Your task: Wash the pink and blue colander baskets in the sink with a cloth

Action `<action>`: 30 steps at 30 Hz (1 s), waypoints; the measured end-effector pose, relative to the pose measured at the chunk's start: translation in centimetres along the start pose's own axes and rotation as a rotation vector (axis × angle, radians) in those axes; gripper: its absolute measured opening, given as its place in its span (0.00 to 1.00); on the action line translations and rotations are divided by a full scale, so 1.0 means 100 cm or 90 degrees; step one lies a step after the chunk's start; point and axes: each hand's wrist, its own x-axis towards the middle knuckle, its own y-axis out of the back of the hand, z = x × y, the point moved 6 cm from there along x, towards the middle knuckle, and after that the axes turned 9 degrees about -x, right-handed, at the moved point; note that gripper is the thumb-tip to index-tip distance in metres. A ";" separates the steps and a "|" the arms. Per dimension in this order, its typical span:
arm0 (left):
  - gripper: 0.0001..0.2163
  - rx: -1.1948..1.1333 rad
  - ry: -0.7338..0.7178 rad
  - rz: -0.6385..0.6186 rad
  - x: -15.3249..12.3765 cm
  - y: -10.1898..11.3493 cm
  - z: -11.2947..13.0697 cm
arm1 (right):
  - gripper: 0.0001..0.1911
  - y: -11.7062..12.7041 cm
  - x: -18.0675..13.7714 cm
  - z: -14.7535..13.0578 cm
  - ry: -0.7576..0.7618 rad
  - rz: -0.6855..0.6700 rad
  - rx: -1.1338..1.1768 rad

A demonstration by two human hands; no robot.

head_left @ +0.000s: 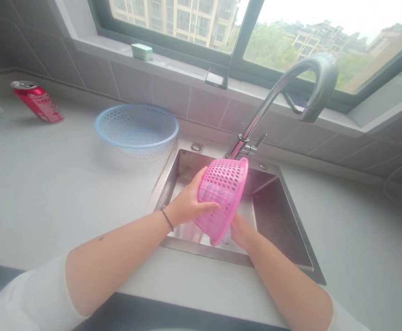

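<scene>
From the head view, we have a pink basket (pixel 221 197) tipped on its side between our two hands, over a steel sink (pixel 272 220). Our left hand (pixel 187 202) is closed on the basket's left side, its fingers (pixel 208 208) laid across the perforated wall and pressing against it. A dark band (pixel 167 219) circles that wrist. Our right hand (pixel 243 232) lies under the basket, touching its lower edge. Most of its fingers are hidden behind the basket, so we cannot tell whether they grip it or only support it.

Just beyond our fingers, a curved tap (pixel 284 92) rises from the back of the sink, and its spout arches to their right. Beyond them and to the left, a blue basket (pixel 136 126) sits on the surface (pixel 66 193), just beside the sink's edge. Farther left, well apart from our fingers, a red can (pixel 37 101) lies on its side. Beyond the tap, a phone (pixel 216 78) leans at the window ledge (pixel 173 66), and a green box (pixel 141 51) sits on that ledge to its left.
</scene>
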 end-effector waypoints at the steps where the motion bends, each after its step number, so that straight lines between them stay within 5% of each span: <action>1: 0.53 0.001 0.000 0.002 0.000 0.000 -0.001 | 0.29 0.000 0.000 0.000 0.001 0.000 0.002; 17: 0.54 0.036 0.000 0.001 0.000 -0.002 0.010 | 0.29 -0.005 -0.003 -0.006 0.036 -0.018 0.002; 30: 0.61 0.093 0.001 -0.104 -0.010 -0.007 0.006 | 0.33 0.000 0.002 -0.011 0.042 -0.045 0.241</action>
